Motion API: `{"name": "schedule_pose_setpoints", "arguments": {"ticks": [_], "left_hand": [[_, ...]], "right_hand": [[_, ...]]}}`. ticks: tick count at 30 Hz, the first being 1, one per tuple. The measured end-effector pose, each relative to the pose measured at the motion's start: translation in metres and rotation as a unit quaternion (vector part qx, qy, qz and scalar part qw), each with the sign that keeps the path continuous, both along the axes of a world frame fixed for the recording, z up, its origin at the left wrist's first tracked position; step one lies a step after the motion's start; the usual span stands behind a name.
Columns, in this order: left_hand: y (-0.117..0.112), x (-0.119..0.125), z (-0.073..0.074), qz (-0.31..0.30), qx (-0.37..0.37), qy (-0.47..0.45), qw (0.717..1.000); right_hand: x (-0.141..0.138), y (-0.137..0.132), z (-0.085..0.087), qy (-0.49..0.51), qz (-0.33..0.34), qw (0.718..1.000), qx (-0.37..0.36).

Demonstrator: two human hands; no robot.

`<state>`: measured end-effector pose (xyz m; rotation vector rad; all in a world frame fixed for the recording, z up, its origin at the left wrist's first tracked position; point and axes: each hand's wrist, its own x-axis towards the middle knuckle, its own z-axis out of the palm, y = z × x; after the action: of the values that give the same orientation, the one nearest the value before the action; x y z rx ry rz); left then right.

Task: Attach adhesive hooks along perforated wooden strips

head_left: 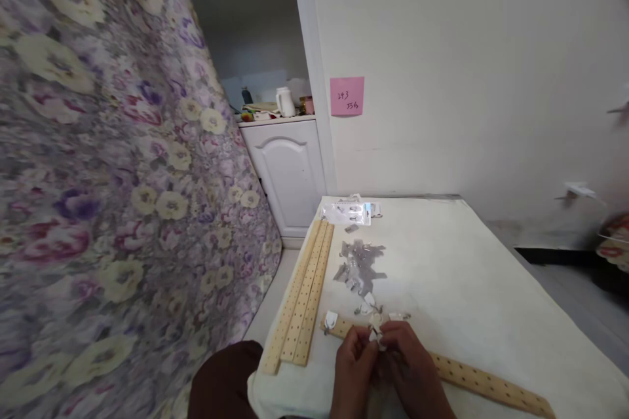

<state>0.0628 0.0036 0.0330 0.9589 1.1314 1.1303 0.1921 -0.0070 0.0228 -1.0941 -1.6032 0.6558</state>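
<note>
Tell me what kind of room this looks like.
Probably a bedroom at home, used as a makeshift workspace. A floral bedspread fills one side, a white cupboard with a shelf of household items stands in the corner, and both hands work small clips over perforated wooden strips on a cloth-covered table.

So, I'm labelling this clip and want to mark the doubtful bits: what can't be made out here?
All in the head view:
- The small white piece between the left hand and right hand: too small, partly covered by fingers.
- The grey bits on the table: too small to identify.
- The pink note: writing is unreadable.
- The perforated wooden strip: its middle is hidden behind the hands.
</note>
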Motion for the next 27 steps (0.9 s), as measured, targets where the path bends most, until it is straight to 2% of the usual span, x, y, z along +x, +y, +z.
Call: {"name": "schedule_pose_setpoints", "arguments": {"ticks": [4,10,12,16,19,22,27], "left_hand": [[0.001,-0.006,0.005,0.005,0.019,0.043,0.999],[-0.001,-0.011,0.004,-0.016,0.036,0.057,0.998],[-0.003,-0.013,0.006,-0.015,0.051,0.091,0.994],[-0.008,-0.017,0.019,-0.013,0.128,0.240,0.962],[-0.011,-0.018,0.025,-0.025,0.177,0.318,0.931],[-0.011,-0.018,0.023,-0.024,0.178,0.341,0.923],[-0.006,-0.020,0.017,-0.006,0.167,0.342,0.925]], "right_hand": [[-0.004,0.000,0.001,0.009,-0.004,1.000,-0.003],[-0.007,-0.001,-0.001,0.032,0.028,0.997,-0.065],[-0.008,-0.001,-0.003,0.053,0.034,0.994,-0.087],[-0.007,0.000,-0.004,0.116,0.006,0.985,-0.131],[-0.005,0.002,-0.004,0.142,0.020,0.978,-0.154],[-0.004,0.003,-0.002,0.163,0.036,0.973,-0.158],[-0.003,0.001,0.003,0.176,0.034,0.970,-0.166]]}}
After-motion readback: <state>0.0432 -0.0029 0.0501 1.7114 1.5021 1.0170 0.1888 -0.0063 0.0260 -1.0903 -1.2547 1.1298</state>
